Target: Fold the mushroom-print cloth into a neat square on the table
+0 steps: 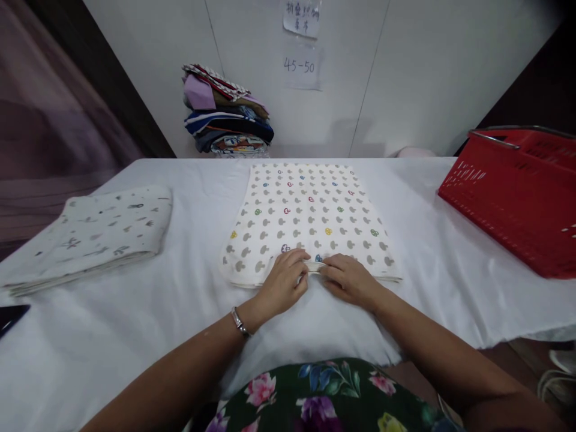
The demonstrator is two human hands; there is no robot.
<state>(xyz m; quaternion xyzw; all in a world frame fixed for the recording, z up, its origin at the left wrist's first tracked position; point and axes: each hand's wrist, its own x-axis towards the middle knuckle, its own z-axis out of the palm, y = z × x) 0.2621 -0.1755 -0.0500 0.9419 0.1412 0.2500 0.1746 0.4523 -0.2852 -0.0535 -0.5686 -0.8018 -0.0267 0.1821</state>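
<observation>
A folded white cloth (310, 213) printed with grey and coloured mushrooms lies flat in the middle of the table. Its near edge is pinched at the centre by both hands, which sit close together. My left hand (284, 279) has its fingers on top of the edge and the thumb below. On the other side of a small gap, my right hand (348, 279) grips the same edge in a similar way. Between them the cloth edge is slightly raised, showing its layers. A metal bracelet (241, 321) circles my left wrist.
Another folded white cloth (103, 231) with a sparse print lies at the left. A red plastic basket (517, 198) stands at the right. Stacked fabrics (229, 114) sit at the back against the wall. The white-covered table (193, 240) has a dark object (11, 318) at its left edge.
</observation>
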